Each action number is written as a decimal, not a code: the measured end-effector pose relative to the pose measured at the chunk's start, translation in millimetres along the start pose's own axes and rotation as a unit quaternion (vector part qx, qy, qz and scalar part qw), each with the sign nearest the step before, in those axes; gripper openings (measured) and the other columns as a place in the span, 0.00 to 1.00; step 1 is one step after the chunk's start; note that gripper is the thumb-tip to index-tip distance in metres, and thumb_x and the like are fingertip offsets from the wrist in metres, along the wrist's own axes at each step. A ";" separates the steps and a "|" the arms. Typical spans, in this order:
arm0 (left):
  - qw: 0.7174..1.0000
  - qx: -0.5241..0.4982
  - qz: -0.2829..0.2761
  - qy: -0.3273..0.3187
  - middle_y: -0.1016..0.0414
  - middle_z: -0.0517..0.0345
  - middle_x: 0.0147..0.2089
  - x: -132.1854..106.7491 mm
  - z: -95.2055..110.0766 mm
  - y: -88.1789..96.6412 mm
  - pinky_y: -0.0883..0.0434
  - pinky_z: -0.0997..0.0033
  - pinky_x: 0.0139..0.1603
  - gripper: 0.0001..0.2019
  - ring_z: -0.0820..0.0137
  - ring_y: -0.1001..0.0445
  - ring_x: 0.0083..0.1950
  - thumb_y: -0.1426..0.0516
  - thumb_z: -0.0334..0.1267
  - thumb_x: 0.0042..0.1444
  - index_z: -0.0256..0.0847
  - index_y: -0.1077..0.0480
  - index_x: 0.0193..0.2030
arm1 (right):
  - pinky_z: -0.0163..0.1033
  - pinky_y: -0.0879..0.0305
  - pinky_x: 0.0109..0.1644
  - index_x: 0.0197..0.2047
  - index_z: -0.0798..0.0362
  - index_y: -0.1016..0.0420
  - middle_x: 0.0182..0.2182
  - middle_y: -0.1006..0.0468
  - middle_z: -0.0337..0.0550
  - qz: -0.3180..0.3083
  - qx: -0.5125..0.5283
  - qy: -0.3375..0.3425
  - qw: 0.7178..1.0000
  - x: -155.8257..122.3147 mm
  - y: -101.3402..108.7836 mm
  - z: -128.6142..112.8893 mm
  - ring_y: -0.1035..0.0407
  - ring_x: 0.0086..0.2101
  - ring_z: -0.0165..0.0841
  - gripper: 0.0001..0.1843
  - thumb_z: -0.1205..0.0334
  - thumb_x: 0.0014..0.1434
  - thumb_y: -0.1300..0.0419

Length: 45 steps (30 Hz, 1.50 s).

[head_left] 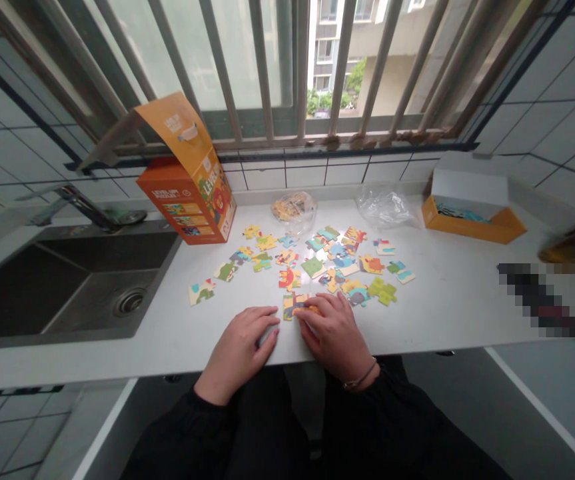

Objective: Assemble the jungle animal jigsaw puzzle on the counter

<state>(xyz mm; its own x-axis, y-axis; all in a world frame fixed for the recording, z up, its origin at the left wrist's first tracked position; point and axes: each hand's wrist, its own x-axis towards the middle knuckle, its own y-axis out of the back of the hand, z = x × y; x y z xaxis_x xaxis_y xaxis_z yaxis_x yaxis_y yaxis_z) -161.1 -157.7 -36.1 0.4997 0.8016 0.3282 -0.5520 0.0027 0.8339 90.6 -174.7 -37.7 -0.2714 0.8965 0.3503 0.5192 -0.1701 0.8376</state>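
Observation:
My left hand (244, 341) lies flat on the white counter (457, 300), fingers stretched out and holding nothing. My right hand (334, 328) rests beside it, its fingertips pressing on a joined puzzle piece (294, 304) at the near edge of the spread. Several colourful puzzle pieces (332, 260) lie scattered face up beyond both hands. A single piece (202, 291) sits apart on the left.
An orange puzzle box (192, 200) stands open by the sink (67, 287) with its tap (82, 203). Two clear plastic bags (294, 207) (384, 203) lie at the back. An orange tray (472, 210) sits at the right. A barred window (287, 67) is behind.

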 end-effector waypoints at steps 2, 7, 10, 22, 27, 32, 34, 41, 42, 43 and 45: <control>1.000 0.002 0.002 -0.001 0.16 0.49 0.64 -0.2 -0.1 -0.7 0.20 0.47 0.65 0.10 0.56 0.18 0.64 0.40 0.35 0.73 0.47 0.20 0.56 | 0.65 0.51 0.79 0.56 0.39 0.16 0.56 0.16 0.42 -0.001 -0.001 -0.003 1.000 0.8 0.6 -0.2 0.30 0.62 0.45 0.11 0.61 0.75 0.37; 1.000 0.014 0.019 -0.002 0.15 0.49 0.61 -0.9 2.3 0.1 0.20 0.48 0.63 0.08 0.56 0.18 0.61 0.42 0.34 0.73 0.46 0.20 0.52 | 0.64 0.48 0.77 0.55 0.40 0.15 0.56 0.17 0.43 0.000 0.005 -0.004 1.000 0.9 -0.5 1.3 0.29 0.61 0.45 0.12 0.62 0.74 0.37; 1.000 0.013 0.024 -0.002 0.15 0.49 0.60 -0.1 3.7 1.0 0.20 0.48 0.62 0.08 0.57 0.17 0.60 0.42 0.34 0.73 0.46 0.20 0.51 | 0.64 0.48 0.77 0.56 0.40 0.15 0.57 0.17 0.44 0.000 0.013 -0.005 1.000 -0.1 -2.0 3.1 0.29 0.61 0.46 0.12 0.62 0.74 0.37; 1.000 0.009 0.022 0.006 0.15 0.50 0.59 -0.5 3.5 1.5 0.20 0.49 0.61 0.07 0.57 0.17 0.59 0.42 0.33 0.73 0.45 0.21 0.50 | 0.54 0.35 0.68 0.55 0.50 0.20 0.51 0.17 0.49 0.070 0.030 -0.032 0.997 -2.3 -5.5 7.3 0.26 0.55 0.46 0.19 0.74 0.65 0.42; 1.000 0.008 0.023 0.008 0.15 0.50 0.59 -0.5 3.5 0.8 0.20 0.49 0.62 0.07 0.57 0.18 0.60 0.42 0.33 0.74 0.46 0.21 0.51 | 0.43 0.29 0.49 0.45 0.50 0.21 0.40 0.16 0.46 0.110 0.080 -0.027 0.990 -8.4 -5.3 12.9 0.22 0.42 0.40 0.13 0.70 0.69 0.46; 1.000 0.009 0.024 0.008 0.15 0.50 0.59 -0.6 3.5 0.7 0.20 0.49 0.62 0.07 0.57 0.17 0.60 0.42 0.33 0.74 0.45 0.21 0.50 | 0.38 0.32 0.41 0.45 0.48 0.19 0.35 0.14 0.40 0.076 0.075 -0.009 0.994 -13.9 -5.0 12.1 0.20 0.35 0.35 0.13 0.66 0.71 0.45; 1.000 0.010 0.027 0.004 0.14 0.50 0.58 0.1 3.6 0.7 0.20 0.50 0.61 0.07 0.57 0.17 0.59 0.42 0.34 0.74 0.45 0.21 0.49 | 0.39 0.34 0.39 0.43 0.48 0.19 0.33 0.15 0.39 0.066 0.065 -0.006 0.996 -14.0 -5.6 11.5 0.20 0.33 0.35 0.12 0.66 0.70 0.45; 1.000 0.009 0.029 0.002 0.14 0.51 0.58 0.9 2.6 0.2 0.21 0.51 0.62 0.07 0.58 0.17 0.59 0.42 0.33 0.74 0.45 0.21 0.50 | 0.39 0.35 0.39 0.42 0.47 0.20 0.33 0.15 0.38 0.023 0.063 -0.015 0.998 -11.4 -5.6 11.4 0.21 0.34 0.35 0.11 0.67 0.69 0.44; 1.000 0.009 0.029 0.002 0.14 0.51 0.58 0.8 2.7 0.3 0.21 0.51 0.62 0.07 0.58 0.17 0.59 0.42 0.33 0.74 0.45 0.21 0.50 | 0.39 0.35 0.39 0.42 0.47 0.20 0.33 0.15 0.38 0.022 0.064 -0.016 0.998 -11.3 -5.6 11.3 0.20 0.34 0.35 0.11 0.67 0.70 0.44; 1.000 0.009 0.030 0.001 0.14 0.51 0.58 0.9 2.9 0.4 0.21 0.51 0.62 0.07 0.58 0.17 0.59 0.42 0.33 0.74 0.45 0.21 0.50 | 0.39 0.35 0.40 0.43 0.47 0.20 0.34 0.15 0.38 0.021 0.065 -0.017 0.998 -11.2 -5.7 11.3 0.20 0.34 0.35 0.11 0.67 0.70 0.44; 0.999 0.010 0.033 -0.001 0.14 0.50 0.58 1.0 3.4 0.7 0.21 0.51 0.62 0.07 0.58 0.17 0.58 0.42 0.33 0.74 0.45 0.21 0.49 | 0.39 0.36 0.40 0.43 0.47 0.20 0.34 0.14 0.39 0.019 0.064 -0.017 0.998 -10.9 -5.9 11.2 0.20 0.34 0.35 0.10 0.67 0.70 0.44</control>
<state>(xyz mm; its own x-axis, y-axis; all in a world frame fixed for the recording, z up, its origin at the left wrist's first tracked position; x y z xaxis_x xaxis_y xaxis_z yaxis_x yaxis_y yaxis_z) -158.6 -159.0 -33.6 0.4642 0.7984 0.3835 -0.5700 -0.0621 0.8193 99.6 -178.9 -51.1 -0.2226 0.9042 0.3646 0.6288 -0.1526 0.7624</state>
